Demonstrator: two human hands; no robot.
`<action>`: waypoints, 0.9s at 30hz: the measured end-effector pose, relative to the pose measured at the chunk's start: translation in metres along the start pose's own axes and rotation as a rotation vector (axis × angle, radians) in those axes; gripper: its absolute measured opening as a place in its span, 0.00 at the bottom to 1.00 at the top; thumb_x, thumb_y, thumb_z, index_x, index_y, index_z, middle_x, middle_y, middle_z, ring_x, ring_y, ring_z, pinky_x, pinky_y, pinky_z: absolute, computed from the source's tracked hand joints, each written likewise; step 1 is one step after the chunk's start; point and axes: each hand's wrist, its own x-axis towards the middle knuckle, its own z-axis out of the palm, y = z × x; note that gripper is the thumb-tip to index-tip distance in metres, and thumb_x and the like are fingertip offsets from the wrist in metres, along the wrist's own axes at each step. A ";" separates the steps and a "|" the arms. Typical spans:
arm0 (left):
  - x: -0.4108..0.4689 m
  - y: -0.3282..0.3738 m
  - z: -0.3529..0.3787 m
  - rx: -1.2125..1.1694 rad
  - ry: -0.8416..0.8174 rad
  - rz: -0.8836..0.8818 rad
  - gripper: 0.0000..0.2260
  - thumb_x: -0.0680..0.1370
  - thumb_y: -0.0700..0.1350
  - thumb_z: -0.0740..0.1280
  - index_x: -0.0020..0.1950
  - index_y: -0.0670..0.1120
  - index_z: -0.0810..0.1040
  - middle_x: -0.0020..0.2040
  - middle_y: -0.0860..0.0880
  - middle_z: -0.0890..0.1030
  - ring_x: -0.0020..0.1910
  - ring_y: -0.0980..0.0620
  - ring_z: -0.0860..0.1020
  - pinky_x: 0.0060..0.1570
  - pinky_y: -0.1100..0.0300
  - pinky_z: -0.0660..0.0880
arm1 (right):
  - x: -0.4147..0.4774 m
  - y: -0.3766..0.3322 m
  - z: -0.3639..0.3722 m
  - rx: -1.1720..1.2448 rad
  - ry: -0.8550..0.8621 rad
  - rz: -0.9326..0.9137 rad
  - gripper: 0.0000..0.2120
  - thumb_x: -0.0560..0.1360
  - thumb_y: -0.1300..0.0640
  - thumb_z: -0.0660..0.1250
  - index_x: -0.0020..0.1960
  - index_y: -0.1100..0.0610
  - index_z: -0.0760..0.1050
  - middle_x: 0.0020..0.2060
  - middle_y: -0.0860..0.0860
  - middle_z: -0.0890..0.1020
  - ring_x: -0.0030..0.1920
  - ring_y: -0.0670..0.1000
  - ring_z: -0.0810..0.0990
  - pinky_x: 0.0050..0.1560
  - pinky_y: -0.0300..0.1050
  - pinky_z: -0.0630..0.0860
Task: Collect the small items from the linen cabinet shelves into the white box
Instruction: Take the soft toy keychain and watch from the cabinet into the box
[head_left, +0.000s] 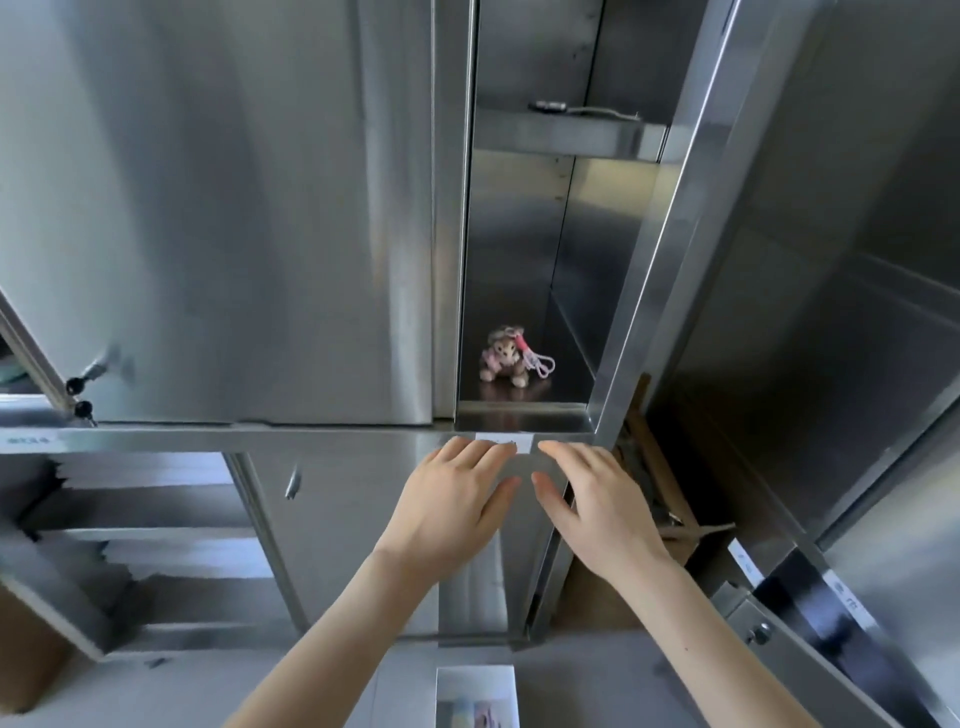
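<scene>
A small plush toy (503, 357) with a pink cord loop sits on the lower shelf (519, 415) of an open steel cabinet compartment. On the shelf above (561, 136) lies a thin dark item (582, 109) with a cord. My left hand (457, 501) and my right hand (592, 501) are raised side by side just below that lower shelf's front edge, fingers spread, holding nothing. The white box (477, 696) stands on the floor at the bottom edge of the view, with some pale items inside.
The compartment's steel door (810, 270) stands open to the right. A shut door (234, 208) with keys in its lock (82, 397) is on the left. Lower left shelves hold folded white linen (156, 473). Cardboard (665, 499) sits in the lower right compartment.
</scene>
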 end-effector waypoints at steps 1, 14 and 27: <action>0.008 0.001 -0.006 -0.004 0.023 0.004 0.15 0.80 0.51 0.58 0.61 0.47 0.77 0.51 0.52 0.81 0.51 0.48 0.77 0.48 0.55 0.75 | 0.009 -0.002 -0.008 0.000 0.029 -0.005 0.20 0.80 0.46 0.60 0.67 0.53 0.73 0.61 0.47 0.79 0.62 0.48 0.75 0.57 0.37 0.71; 0.040 -0.016 -0.034 -0.030 0.118 0.035 0.15 0.79 0.52 0.56 0.61 0.50 0.76 0.51 0.56 0.81 0.48 0.52 0.77 0.41 0.60 0.74 | 0.048 -0.026 -0.022 0.084 0.158 0.001 0.14 0.78 0.52 0.65 0.62 0.53 0.77 0.53 0.47 0.82 0.53 0.47 0.78 0.48 0.34 0.76; 0.109 -0.030 -0.035 0.031 0.141 0.144 0.13 0.80 0.50 0.58 0.60 0.48 0.76 0.53 0.53 0.81 0.49 0.49 0.77 0.43 0.57 0.75 | 0.129 -0.001 -0.082 0.205 0.361 -0.031 0.15 0.79 0.51 0.61 0.63 0.54 0.76 0.56 0.47 0.81 0.56 0.45 0.78 0.57 0.47 0.79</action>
